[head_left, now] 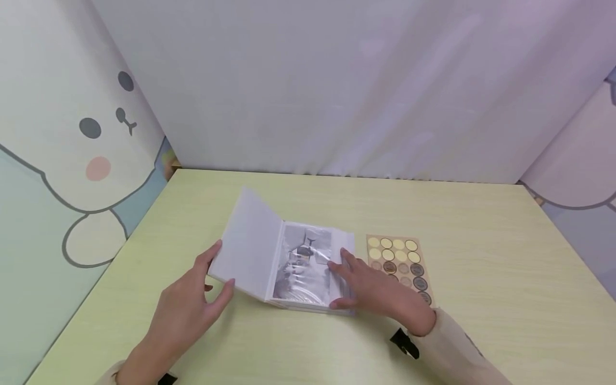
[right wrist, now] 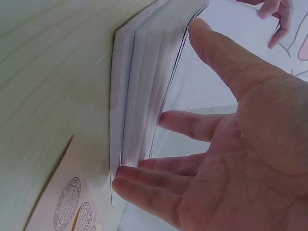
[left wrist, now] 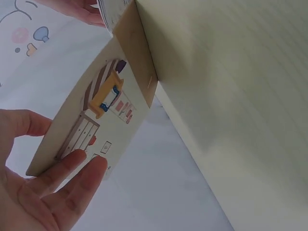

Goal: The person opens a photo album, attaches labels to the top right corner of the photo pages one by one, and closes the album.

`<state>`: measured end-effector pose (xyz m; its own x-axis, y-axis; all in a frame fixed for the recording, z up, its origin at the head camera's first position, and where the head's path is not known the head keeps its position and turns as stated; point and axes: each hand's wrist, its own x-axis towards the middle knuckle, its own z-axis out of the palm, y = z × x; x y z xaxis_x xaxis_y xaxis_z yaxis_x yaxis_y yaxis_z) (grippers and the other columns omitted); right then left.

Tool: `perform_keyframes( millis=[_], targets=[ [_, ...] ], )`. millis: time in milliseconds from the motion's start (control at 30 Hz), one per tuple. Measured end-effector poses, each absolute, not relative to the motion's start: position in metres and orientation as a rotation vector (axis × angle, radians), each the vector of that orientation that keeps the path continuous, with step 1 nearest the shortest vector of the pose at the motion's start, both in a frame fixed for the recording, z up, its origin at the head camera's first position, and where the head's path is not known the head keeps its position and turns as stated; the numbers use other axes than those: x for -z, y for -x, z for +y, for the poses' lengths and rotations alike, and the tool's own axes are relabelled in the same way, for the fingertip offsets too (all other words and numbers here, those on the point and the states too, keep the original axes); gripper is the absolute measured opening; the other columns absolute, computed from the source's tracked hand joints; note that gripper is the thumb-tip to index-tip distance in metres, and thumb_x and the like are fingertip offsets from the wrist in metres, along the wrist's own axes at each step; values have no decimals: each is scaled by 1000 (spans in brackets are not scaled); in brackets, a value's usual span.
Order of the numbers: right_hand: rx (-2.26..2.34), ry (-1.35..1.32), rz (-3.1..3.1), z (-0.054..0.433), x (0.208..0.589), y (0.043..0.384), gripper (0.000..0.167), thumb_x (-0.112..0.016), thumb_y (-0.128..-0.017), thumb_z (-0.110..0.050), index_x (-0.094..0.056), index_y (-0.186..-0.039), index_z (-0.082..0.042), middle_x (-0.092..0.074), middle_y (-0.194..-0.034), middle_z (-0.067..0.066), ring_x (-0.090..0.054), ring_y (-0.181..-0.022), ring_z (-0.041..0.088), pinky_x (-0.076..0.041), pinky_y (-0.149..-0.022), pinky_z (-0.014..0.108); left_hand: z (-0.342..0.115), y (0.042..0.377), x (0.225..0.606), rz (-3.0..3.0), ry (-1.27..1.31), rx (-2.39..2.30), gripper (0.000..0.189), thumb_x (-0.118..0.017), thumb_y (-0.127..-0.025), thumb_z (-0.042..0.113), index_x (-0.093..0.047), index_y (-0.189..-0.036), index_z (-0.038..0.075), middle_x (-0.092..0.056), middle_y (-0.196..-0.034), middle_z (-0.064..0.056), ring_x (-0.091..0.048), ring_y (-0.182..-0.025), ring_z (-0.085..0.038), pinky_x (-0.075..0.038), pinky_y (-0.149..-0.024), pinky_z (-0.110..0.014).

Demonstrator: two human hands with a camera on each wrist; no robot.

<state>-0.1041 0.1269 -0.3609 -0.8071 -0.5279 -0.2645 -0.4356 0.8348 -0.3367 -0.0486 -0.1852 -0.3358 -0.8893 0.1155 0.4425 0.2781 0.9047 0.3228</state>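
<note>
A photo album [head_left: 303, 267] lies on the table with its front cover [head_left: 247, 248] raised to the left. My left hand [head_left: 180, 307] pinches the cover's free edge between thumb and fingers. In the left wrist view, the cover's outside [left wrist: 103, 115] carries a printed house-like drawing. Under shiny clear film, the first page shows a grey, blurry picture. Spread over the album's right edge, my right hand [head_left: 372, 289] touches it with fingertips and thumb. The right wrist view shows those fingers against the thick stack of page edges [right wrist: 144, 91].
A brown sheet of round stickers [head_left: 392, 251], yellow and dark, lies right of the album, partly under my right forearm. Pale wood-look table [head_left: 481, 256] surrounds both. A white curtain [head_left: 337, 96] hangs behind, and cartoon-printed cloth [head_left: 72, 187] stands at the left.
</note>
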Motion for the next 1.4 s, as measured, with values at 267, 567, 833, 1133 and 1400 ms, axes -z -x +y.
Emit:
perform_keyframes(
  millis=[267,567,833,1133,1400],
  targets=[
    [354,756,2676,128,362,104,80,-63,-81,-52,-34,-144,-12,-20,-152,23,-34,-132,42,-47,-90,53,-198,45,341,-2757,113,657,63,-68,-82,28,-41,-137,13,-67,-108,-16,-66,-65,-17,-45,-53,-29],
    [396,766,2657,130,365,107,80,-63,-82,-50,-32,-145,-12,-16,-152,24,-30,-134,43,-43,-94,55,-207,46,349,-2817,26,706,61,-68,-83,34,-43,-134,11,-67,-98,-8,-64,-61,-11,-45,-55,-27],
    [476,722,2595,130,367,107,98,-78,-69,-44,-29,-146,-11,-10,-154,23,-22,-138,41,-39,-100,52,-218,49,358,-2984,-61,661,67,-64,-84,45,-44,-133,3,-54,-80,-2,-44,-66,-7,-33,-53,-21],
    [427,753,2622,128,369,105,97,-81,-69,-32,-26,-146,-10,-10,-153,23,-24,-138,38,-45,-94,47,-224,52,368,-3119,-40,597,72,-59,-86,49,-41,-136,-1,-57,-95,-9,-54,-75,-16,-44,-60,-35],
    [423,786,2620,129,367,106,93,-80,-71,-28,-27,-144,-7,-12,-152,26,-26,-136,40,-48,-89,47,-225,53,378,-3220,0,553,75,-57,-88,48,-38,-138,-5,-53,-106,-21,-57,-83,-30,-48,-71,-49]
  ],
)
